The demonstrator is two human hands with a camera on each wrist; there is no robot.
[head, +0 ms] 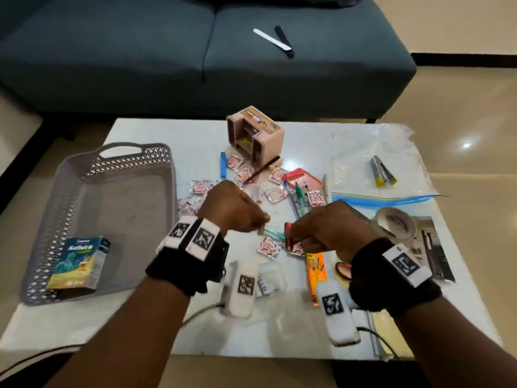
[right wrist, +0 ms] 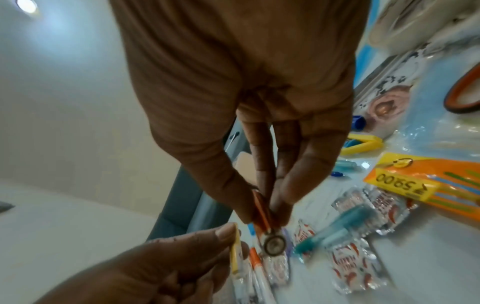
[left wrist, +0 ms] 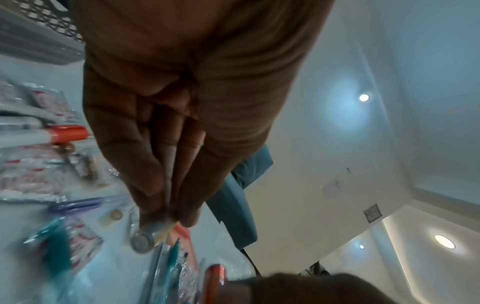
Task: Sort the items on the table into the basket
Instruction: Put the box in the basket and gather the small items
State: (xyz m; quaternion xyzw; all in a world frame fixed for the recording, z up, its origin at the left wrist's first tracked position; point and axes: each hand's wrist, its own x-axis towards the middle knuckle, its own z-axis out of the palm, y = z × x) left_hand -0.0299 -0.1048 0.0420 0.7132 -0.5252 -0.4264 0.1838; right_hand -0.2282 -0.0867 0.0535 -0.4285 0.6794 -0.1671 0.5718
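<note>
Two batteries are held above the middle of the white tabletop [head: 145, 326], one in each hand. The left hand [head: 232, 207] pinches a pale battery with a yellow stripe [left wrist: 149, 234] between thumb and fingertips, its round metal end facing the wrist camera. The right hand [head: 327, 229] pinches a red-orange battery [right wrist: 265, 230] the same way, round end down; in the head view it shows as a short red cylinder just beside the left hand's fingertips. The grey lattice basket [head: 67, 175] sits at the left of the tabletop, well apart from both hands, with a Koflet-H box [head: 79, 263] in its near corner.

Under and around the hands lie red-and-white sachets [head: 268, 247], a teal capped tube [head: 272, 233], pens [head: 299, 197], an orange packet [head: 316, 268], a pink organiser [head: 256, 134], a pink tray [head: 314, 182], a clear zip bag [head: 377, 163] and a tape roll [head: 396, 224]. Beyond stands a blue-grey sofa [head: 140, 60] with two nail files [head: 275, 40] on it.

Both wrist views are motion-blurred, so print on the batteries is unreadable. Wristbands hide parts of the near tabletop.
</note>
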